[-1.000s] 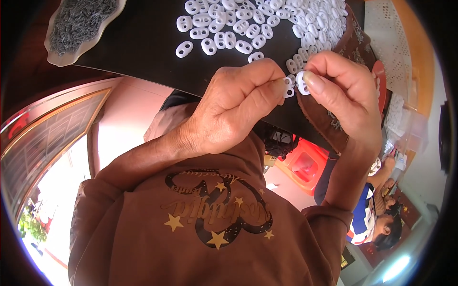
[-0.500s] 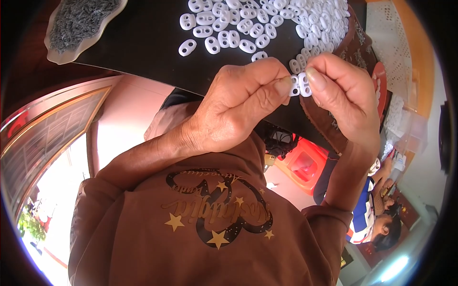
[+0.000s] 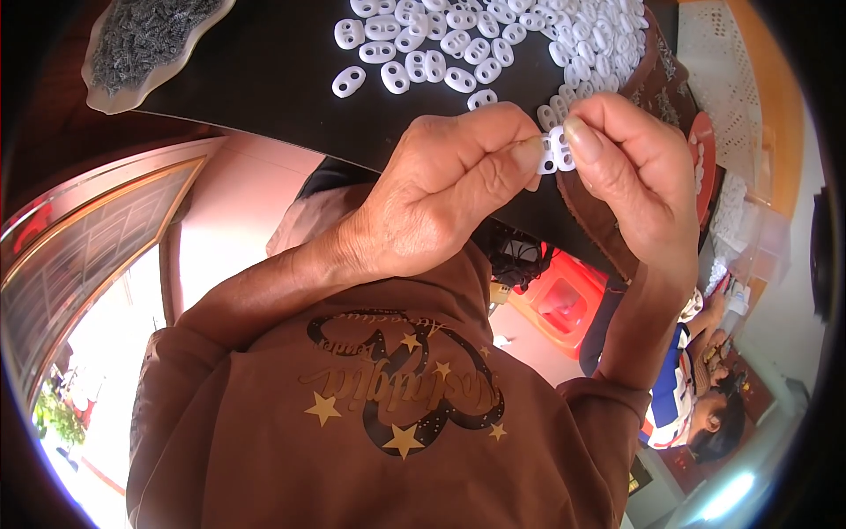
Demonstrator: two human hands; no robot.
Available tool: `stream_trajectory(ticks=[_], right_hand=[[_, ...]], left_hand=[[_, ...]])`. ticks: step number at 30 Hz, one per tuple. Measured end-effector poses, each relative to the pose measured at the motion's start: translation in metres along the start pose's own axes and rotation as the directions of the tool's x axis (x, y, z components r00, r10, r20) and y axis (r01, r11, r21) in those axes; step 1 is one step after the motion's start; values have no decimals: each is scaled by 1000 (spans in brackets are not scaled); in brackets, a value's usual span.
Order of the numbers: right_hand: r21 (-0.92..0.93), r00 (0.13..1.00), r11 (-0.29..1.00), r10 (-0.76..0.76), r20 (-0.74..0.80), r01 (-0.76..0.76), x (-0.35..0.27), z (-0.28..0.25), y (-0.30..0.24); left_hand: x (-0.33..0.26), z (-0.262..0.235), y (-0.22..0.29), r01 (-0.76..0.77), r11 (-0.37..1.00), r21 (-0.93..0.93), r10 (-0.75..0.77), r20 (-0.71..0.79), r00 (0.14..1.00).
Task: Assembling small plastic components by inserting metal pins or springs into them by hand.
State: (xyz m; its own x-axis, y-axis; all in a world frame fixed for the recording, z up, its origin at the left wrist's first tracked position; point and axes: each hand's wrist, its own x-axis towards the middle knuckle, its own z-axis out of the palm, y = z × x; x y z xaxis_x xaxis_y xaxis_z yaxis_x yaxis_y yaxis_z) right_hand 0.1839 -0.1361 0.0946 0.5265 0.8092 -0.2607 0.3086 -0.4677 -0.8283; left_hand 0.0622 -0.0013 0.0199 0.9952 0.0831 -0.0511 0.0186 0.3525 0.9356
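Note:
Between my two hands, above the near edge of the dark table, is a white two-hole plastic cord lock [image 3: 561, 150], its two parts side by side with the holes showing. My left hand [image 3: 445, 189] pinches its left part between thumb and forefinger. The right part is pinched by my right hand [image 3: 636, 167], thumb lying along it. Fingertips cover some of both parts, so how far they fit into each other is hidden. Just beyond the hands lie loose white oval two-hole pieces [image 3: 379, 53], thinning out toward the left.
A dense heap of white pieces [image 3: 595, 40] fills the far right of the dark table [image 3: 264, 84]. At the far left, a pale scalloped tray [image 3: 115, 101] holds many small metal springs [image 3: 150, 40]. Below are a red plastic stool [image 3: 564, 300] and, at right, another person [image 3: 683, 388].
Both hands have risen very slightly, the cord lock moving with them. Their grip looks the same. The loose pieces sit slightly higher in the picture.

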Motion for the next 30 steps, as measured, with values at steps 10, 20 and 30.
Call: stream_trajectory(ticks=[10,20,30], right_hand=[[-28,1000,999,-18,-13,18,-4,4,-1],[57,975,998,-17,-222,31,-8,28,3],[101,971,995,40,-236,-17,-7,17,2]], left_hand=[[-3,-3,0,21,999,-50,-19,38,999],[-4,-1,-4,-15,997,-81,11,-48,999],[-4,1,-6,-75,991,-115,67,-69,995]])
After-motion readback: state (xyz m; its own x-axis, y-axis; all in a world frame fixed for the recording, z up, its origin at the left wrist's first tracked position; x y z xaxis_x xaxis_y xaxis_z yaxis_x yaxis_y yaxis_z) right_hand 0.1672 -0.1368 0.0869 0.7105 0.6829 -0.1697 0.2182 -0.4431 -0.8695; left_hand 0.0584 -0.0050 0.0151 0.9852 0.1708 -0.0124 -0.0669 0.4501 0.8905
